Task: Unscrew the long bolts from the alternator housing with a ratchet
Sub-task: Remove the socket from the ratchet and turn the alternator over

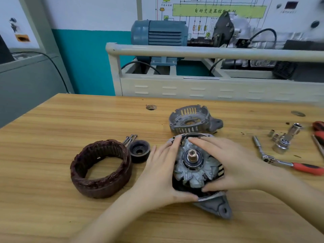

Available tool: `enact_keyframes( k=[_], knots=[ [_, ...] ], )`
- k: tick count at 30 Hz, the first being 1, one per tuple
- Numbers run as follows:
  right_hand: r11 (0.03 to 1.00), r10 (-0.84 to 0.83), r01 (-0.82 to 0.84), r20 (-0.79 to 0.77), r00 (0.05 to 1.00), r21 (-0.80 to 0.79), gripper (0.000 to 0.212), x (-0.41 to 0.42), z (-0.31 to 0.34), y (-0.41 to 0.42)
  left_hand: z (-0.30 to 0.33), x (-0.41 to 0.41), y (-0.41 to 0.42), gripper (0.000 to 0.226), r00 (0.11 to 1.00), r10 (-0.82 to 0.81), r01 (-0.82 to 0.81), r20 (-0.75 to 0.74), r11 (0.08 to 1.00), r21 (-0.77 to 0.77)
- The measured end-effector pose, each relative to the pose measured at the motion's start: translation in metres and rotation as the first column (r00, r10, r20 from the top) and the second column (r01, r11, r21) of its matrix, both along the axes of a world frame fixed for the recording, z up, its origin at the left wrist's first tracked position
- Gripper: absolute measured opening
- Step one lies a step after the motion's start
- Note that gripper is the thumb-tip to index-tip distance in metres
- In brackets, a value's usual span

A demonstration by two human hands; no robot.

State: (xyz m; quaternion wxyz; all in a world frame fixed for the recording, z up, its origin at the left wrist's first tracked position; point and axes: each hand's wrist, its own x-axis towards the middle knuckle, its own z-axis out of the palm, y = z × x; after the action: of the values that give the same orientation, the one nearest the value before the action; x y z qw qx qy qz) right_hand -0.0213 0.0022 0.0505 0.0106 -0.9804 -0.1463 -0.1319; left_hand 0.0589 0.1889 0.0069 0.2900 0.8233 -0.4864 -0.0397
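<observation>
at the near middle of the counter (pixel 52 120) we see both hands cupped round the alternator housing (pixel 214 205), which lies flat with the rotor (pixel 192 165) standing in it. the left hand (pixel 157 174) curls its fingers (pixel 176 142) over the far-left rim, thumb at the near edge. the right hand (pixel 233 165) lays its fingers (pixel 196 140) across the rotor's top, thumb pressed at the near side. whether they grip the rim or the rotor itself seems unclear from here.

we judge this a heavy, stiff casting with sharp vents; best held by the rim or mounting ear.

farther out, the long bolts (pixel 130 139) lie already removed beside a pulley (pixel 139 150) and the stator winding (pixel 100 168). the ratchet (pixel 287 163) rests idle to the right, the rear cover (pixel 191 120) behind.
</observation>
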Motion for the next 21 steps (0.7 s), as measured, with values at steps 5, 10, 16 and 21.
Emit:
enact_keyframes(
  k=[5,10,16,21],
  knots=[
    [0.998,0.045,-0.045,0.017,0.999,0.035,0.102,-0.001,-0.003,-0.003,0.002,0.001,-0.013,0.119,0.999,0.027,-0.03,-0.021,0.989,-0.143],
    [0.987,0.072,-0.079,0.052,0.996,0.14,0.101,0.0,-0.005,-0.005,0.003,0.004,-0.014,0.119,0.997,0.009,-0.025,-0.081,0.98,-0.196],
    [0.888,0.037,0.039,-0.155,0.987,0.459,0.104,0.007,-0.006,-0.024,0.018,0.017,-0.029,0.123,0.982,0.003,-0.034,-0.188,0.987,-0.158],
    [0.749,0.041,0.094,-0.188,0.981,0.656,0.096,0.013,-0.009,-0.036,0.021,0.027,-0.043,0.12,0.949,-0.022,-0.052,-0.314,0.973,-0.225]
  ],
)
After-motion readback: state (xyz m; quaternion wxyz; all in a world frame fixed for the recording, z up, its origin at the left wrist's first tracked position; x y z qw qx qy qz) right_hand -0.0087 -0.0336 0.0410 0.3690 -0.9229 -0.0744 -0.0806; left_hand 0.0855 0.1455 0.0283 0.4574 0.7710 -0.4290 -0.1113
